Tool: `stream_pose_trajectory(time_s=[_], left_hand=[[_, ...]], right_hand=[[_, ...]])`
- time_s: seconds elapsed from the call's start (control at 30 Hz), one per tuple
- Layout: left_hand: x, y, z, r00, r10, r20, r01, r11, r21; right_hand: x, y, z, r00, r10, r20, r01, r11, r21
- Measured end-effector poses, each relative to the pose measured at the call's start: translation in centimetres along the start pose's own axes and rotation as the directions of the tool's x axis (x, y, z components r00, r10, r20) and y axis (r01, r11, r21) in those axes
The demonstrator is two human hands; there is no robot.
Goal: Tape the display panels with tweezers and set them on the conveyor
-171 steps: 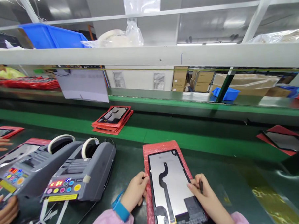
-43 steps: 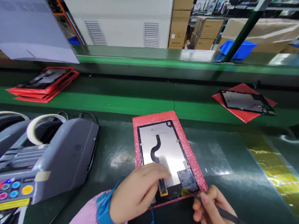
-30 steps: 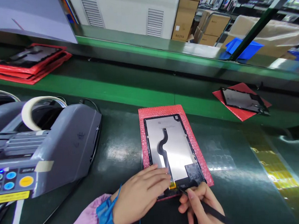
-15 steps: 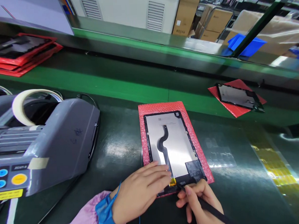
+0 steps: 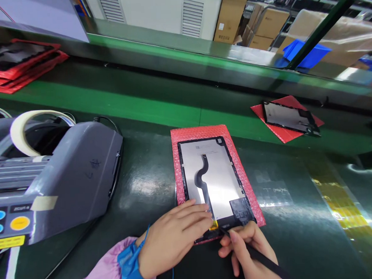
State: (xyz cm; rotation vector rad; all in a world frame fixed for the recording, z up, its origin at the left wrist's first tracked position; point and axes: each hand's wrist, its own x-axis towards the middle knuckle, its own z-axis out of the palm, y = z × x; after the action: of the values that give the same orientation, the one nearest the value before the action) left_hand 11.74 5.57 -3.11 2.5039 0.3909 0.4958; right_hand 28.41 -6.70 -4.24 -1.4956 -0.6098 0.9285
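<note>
A tablet screen panel (image 5: 220, 175), silvery with a black frame, lies face down on a red bubble-wrap bag (image 5: 198, 132) on the dark green bench. A black ribbon cable (image 5: 201, 178) curves down its back to a small yellow piece of tape (image 5: 213, 225) at the near edge. My left hand (image 5: 178, 234), fingers stretched together, lies flat over the lower left of the panel and the cable. My right hand (image 5: 251, 249) grips a slim black stick-like tool (image 5: 263, 260); its tip is beside the yellow tape.
A grey tape dispenser (image 5: 79, 177) with a roll of cream tape (image 5: 17, 132) stands to the left. Beyond, a green belt (image 5: 160, 109) carries a panel on a red bag (image 5: 291, 118) at right and a stack of red bags (image 5: 31, 70) at left. Yellow tape strips (image 5: 339, 207) mark the right bench.
The red bags and the panels on the green belt have slid left, and the belt's seam with them. Both hands stay nearly still at the panel's near edge.
</note>
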Motion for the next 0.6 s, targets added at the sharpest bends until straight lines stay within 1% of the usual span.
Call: stream_pose_trajectory(time_s=[0.23,0.43,0.6], left_hand=[[0.1,0.0,0.0,1.0,0.001,0.018,-0.002,1.0,0.031],[0.2,-0.1,-0.1,0.998,0.004,0.066,-0.007,0.999,0.039],[0.2,-0.1,0.0,0.998,0.011,0.057,-0.013,0.999,0.036]], right_hand=[[0.0,1.3,-0.5,1.0,-0.004,0.004,0.005,0.995,-0.101],[0.0,1.2,-0.6,1.0,0.0,-0.006,0.0,0.992,-0.124],[-0.1,1.2,-0.6,1.0,-0.014,-0.015,0.012,0.991,-0.13]])
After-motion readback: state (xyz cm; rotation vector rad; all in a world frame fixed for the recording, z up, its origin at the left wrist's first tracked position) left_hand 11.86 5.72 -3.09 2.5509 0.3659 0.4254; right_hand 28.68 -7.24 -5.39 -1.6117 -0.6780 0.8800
